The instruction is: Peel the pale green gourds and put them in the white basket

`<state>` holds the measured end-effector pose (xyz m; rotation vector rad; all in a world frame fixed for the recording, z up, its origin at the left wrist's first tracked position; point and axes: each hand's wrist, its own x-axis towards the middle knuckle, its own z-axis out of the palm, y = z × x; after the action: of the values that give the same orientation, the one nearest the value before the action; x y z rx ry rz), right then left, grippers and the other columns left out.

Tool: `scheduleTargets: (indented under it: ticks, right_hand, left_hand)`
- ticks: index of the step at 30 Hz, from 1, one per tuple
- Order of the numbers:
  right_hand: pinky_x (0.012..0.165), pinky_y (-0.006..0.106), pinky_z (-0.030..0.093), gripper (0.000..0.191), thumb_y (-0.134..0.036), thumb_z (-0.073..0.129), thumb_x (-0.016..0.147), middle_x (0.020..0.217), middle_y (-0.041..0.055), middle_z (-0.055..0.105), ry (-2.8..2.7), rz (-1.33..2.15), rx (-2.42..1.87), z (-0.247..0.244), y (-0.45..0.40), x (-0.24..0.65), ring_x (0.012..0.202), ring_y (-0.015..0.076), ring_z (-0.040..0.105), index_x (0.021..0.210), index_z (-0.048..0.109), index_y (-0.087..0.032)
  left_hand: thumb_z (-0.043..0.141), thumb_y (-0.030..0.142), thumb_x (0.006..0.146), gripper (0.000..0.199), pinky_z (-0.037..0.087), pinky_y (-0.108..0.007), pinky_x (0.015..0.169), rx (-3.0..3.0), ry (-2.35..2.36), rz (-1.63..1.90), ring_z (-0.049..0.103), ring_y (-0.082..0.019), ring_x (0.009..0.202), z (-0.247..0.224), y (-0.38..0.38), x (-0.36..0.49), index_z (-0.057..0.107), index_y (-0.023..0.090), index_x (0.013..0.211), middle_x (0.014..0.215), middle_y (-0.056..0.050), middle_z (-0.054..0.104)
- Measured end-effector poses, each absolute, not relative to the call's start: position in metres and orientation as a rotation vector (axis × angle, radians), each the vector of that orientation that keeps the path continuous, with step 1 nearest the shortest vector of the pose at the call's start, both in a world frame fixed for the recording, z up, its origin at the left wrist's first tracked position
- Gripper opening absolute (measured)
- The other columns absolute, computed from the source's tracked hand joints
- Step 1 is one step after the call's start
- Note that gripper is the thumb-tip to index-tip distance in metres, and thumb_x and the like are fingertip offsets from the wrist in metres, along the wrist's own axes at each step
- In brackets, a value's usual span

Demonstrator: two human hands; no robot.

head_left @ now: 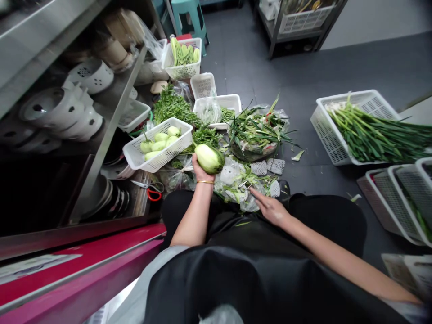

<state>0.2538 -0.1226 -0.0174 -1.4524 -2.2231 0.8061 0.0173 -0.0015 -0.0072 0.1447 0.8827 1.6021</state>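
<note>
My left hand point(202, 173) is closed around a plump green eggplant point(209, 158), pale over most of its side and darker green at the right end. Between the fingers of my right hand point(270, 209) is a peeler point(243, 184), its metal head pointing left, below and right of the eggplant and apart from it. Under both hands lies a heap of peelings and plastic bags point(232, 173). Left of the eggplant, a white basket point(158, 163) holds several pale green eggplants point(160, 145).
Scissors point(153, 192) with orange handles lie at left beside a metal shelf point(111, 121). Behind are leafy greens point(175, 108) and a bag of green trimmings point(258, 130). At right stands a basket of long green stalks point(371, 130). A turquoise stool point(189, 18) is farther back.
</note>
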Motion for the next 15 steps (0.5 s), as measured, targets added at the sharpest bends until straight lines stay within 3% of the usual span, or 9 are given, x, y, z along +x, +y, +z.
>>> scheduleTargets:
  ticks: [5, 10, 15]
  right_hand:
    - [0.106, 0.038, 0.042, 0.05, -0.027, 0.038, 0.094, 0.14, 0.0065, 0.049, -2.142, 0.807, -1.334, 0.02, -0.094, 0.267, 0.124, 0.0202, 0.05, 0.144, 0.039, -0.021]
    - [0.106, 0.036, 0.042, 0.05, -0.026, 0.039, 0.093, 0.139, 0.0026, 0.05, -2.159, 0.773, -1.298, 0.072, -0.049, 0.232, 0.125, 0.0194, 0.05, 0.143, 0.04, -0.022]
    - [0.106, 0.035, 0.042, 0.051, -0.021, 0.041, 0.091, 0.138, 0.0012, 0.052, -2.164, 0.762, -1.305, 0.083, -0.031, 0.208, 0.123, 0.019, 0.052, 0.142, 0.042, -0.022]
  left_hand:
    - [0.047, 0.085, 0.063, 0.083, 0.049, -0.052, 0.089, 0.233, 0.664, 1.402, 0.059, -0.033, 0.11, -0.013, -0.015, 0.015, 0.062, 0.017, 0.109, 0.106, -0.014, 0.066]
    - [0.064, 0.064, 0.068, 0.06, 0.046, -0.046, 0.097, 0.24, 0.704, 1.401, 0.059, -0.03, 0.113, -0.03, -0.017, 0.029, 0.064, 0.018, 0.105, 0.102, -0.01, 0.068]
    - [0.066, 0.053, 0.071, 0.048, 0.045, -0.04, 0.1, 0.28, 0.7, 1.473, 0.057, -0.027, 0.115, -0.029, -0.011, 0.036, 0.065, 0.019, 0.106, 0.108, -0.007, 0.068]
